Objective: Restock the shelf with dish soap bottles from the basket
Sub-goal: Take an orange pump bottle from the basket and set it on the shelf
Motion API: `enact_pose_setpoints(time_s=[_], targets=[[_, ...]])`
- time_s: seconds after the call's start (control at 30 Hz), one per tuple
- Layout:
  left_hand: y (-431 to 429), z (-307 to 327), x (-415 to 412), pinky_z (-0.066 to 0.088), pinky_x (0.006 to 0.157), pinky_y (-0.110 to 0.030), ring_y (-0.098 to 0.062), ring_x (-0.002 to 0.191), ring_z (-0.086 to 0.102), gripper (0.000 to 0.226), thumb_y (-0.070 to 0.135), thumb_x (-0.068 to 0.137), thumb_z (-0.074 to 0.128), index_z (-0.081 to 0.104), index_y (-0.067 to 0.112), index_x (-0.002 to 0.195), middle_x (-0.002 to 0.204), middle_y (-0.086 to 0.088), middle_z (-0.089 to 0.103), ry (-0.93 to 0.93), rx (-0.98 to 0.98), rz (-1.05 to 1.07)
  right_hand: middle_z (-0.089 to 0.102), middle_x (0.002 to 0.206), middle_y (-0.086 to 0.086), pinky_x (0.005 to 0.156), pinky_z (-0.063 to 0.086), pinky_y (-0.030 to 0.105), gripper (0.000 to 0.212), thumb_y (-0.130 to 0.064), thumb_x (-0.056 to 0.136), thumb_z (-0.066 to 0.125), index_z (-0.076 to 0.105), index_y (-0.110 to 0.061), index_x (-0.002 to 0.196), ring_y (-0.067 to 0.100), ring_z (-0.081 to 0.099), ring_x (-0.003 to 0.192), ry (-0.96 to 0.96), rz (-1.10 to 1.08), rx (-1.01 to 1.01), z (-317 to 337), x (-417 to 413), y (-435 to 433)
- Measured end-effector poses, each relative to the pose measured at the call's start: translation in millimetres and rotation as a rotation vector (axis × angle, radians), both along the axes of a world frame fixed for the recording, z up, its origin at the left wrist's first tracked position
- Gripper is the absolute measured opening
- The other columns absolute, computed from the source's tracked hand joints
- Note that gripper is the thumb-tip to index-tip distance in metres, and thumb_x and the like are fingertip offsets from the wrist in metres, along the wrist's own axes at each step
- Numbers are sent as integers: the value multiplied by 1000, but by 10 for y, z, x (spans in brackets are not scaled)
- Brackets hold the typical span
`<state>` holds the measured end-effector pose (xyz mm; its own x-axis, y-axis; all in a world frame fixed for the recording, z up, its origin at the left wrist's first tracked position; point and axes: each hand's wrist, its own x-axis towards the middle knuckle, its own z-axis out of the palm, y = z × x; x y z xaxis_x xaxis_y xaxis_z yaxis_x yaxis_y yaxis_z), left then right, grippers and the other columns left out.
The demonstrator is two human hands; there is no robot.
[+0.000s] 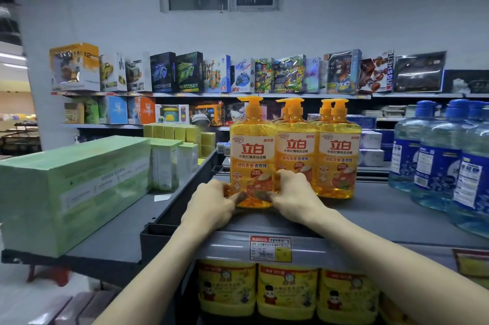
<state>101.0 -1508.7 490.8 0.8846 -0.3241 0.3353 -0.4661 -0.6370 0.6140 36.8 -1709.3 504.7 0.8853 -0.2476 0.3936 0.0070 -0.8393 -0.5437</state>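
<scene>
Hands around 立白 bottle

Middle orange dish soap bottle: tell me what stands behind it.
A second orange pump rises just behind the middle bottle and its own pump, so another bottle stands there. Its body is covered.

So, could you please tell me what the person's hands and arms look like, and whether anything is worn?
The left hand and right hand are bare: no gloves, rings, watch or bracelet show. The left forearm and right forearm are bare too; no sleeve is in view.
</scene>
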Motion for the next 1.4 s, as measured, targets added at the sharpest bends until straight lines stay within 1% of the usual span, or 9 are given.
enact_pose_setpoints(time_s=[0.17,0.4,0.57,0.77,0.87,1.0,1.13,1.23,1.4], targets=[[11,-27,45,61,90,-44,-18,92,74,31,58,93,72,81,30,102,93,8,79,-1,-5,-5,70,107,-7,81,56,23,27,-33,93,78,60,-27,113,13,65,93,8,-23,-40,-36,37,-23],[24,34,-49,62,87,-45,-20,89,74,32,59,95,69,80,30,103,94,4,79,15,38,-20,74,124,0,101,58,37,47,-46,90,81,66,-19,126,22,69,114,29,7,-5,20,-53,16],[21,125,-240,60,91,-46,-25,102,73,46,64,100,58,74,26,120,113,-3,77,-8,144,3,70,128,5,103,56,41,53,-54,94,72,60,-18,132,27,66,118,121,-14,-68,52,-167,51],[60,271,-481,59,89,-43,-27,99,70,54,63,106,40,72,21,116,107,-6,75,-92,363,103,67,136,5,104,54,46,62,-67,98,55,54,-25,144,29,63,122,209,-10,-179,103,-521,-52],[-16,312,-735,59,88,-41,-26,99,70,46,57,105,42,71,23,115,108,-4,75,-161,479,132,68,126,3,89,54,41,50,-65,102,47,57,-27,133,27,64,110,203,-16,-270,137,-784,-156],[-301,297,-1219,59,90,-41,-23,102,70,35,51,102,51,71,24,111,109,0,74,-184,431,53,71,123,1,91,56,42,40,-57,103,50,64,-25,122,24,65,108,167,18,-300,158,-1224,-371],[-682,291,-1767,53,101,-41,-20,127,59,48,54,102,54,62,28,142,135,4,66,-218,380,-29,70,128,-5,81,48,37,38,-60,100,53,68,-33,121,20,65,112,125,38,-308,180,-1778,-692],[-1016,279,-2208,52,102,-40,-17,131,57,54,56,102,54,57,29,149,140,5,64,-246,370,-102,71,129,-8,91,54,39,40,-60,98,56,69,-33,124,16,65,116,99,67,-278,164,-2264,-1009],[-1771,133,-2983,55,96,-42,-21,123,61,48,57,100,49,62,30,137,128,5,69,-338,453,-161,74,122,-8,94,56,41,42,-60,96,56,68,-31,125,17,67,115,101,9,-321,-23,-3117,-1666]])
